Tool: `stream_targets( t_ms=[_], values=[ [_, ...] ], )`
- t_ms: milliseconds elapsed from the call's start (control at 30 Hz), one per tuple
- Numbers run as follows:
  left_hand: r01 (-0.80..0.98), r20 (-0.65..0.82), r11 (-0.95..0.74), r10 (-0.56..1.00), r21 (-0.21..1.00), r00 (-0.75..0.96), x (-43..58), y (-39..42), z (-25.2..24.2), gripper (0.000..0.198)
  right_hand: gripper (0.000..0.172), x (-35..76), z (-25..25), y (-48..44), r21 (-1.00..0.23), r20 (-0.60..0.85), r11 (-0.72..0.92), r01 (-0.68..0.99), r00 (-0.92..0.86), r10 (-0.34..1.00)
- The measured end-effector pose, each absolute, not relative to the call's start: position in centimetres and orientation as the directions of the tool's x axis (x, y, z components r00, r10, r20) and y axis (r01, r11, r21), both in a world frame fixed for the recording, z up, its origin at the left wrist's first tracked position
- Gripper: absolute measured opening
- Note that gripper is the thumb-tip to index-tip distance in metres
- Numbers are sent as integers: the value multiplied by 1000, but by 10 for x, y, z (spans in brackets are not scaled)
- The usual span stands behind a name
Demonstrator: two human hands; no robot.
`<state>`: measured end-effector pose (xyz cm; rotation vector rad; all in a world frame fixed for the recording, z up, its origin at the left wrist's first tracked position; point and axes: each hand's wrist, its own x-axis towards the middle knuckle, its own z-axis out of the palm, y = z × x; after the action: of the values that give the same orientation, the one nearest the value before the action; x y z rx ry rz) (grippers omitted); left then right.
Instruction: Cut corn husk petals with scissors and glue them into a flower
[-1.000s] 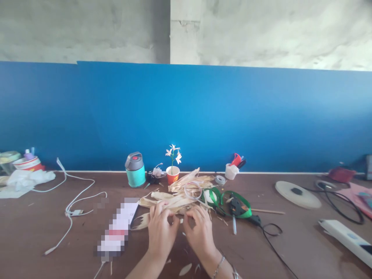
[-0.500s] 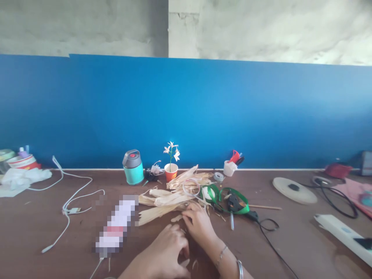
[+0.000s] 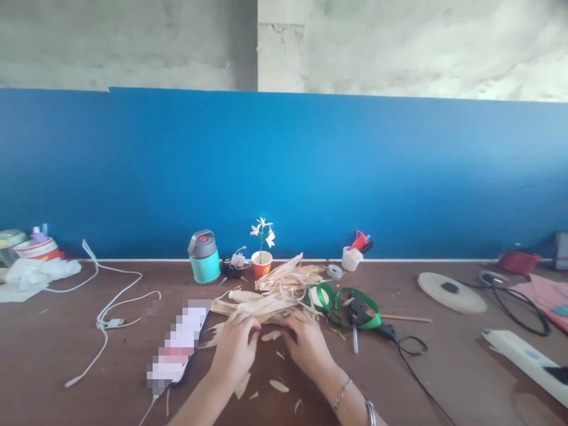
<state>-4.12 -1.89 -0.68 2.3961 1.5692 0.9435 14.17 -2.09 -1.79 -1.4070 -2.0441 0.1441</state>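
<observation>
Pale dried corn husks (image 3: 248,303) lie in a loose pile at the middle of the table. My left hand (image 3: 236,340) is at the pile's near edge, its fingers curled and closed on a husk. Just right of it, my right hand (image 3: 305,338) bends its fingers around the same near edge of husk; its fingertips are partly hidden. Between and below the hands lie small cut husk pieces (image 3: 278,386). Behind the pile, a red and white paper cup (image 3: 261,266) holds a stem with white flowers (image 3: 262,229).
A green ribbon roll (image 3: 326,297) and a black glue gun (image 3: 356,307) lie right of the husks. A phone (image 3: 180,343) with a blurred screen is at the left, near a teal flask (image 3: 205,263). White cables (image 3: 106,296) and a power strip (image 3: 526,361) sit farther out.
My left hand has moved forward and left, from the near table area onto the husk pile. My right hand has shifted only slightly. Small husk pieces under the left hand now show.
</observation>
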Motion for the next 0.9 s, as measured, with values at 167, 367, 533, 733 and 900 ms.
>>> stream_targets(
  t_ms=[167, 367, 533, 733, 900],
  values=[
    [821, 461, -476, 833, 315, 306, -42, -17, -15, 15, 20, 139, -23, -24, -373, 409, 403, 836, -242, 880],
    [822, 459, -476, 833, 312, 308, -40, -16, -18, 19, 18, 145, -19, -25, -400, 328, 377, 835, -254, 910],
    [833, 442, -439, 855, 338, 271, -41, -14, -15, 16, 19, 146, -15, -25, -465, 269, 349, 814, -246, 931],
    [829, 442, -441, 855, 344, 272, -41, -15, -13, 17, 24, 143, -9, -30, -518, 278, 396, 758, -288, 916],
    [812, 476, -458, 840, 362, 262, -44, -17, -7, 15, 15, 145, 6, -42, -580, 170, 474, 663, -470, 866]
  ],
)
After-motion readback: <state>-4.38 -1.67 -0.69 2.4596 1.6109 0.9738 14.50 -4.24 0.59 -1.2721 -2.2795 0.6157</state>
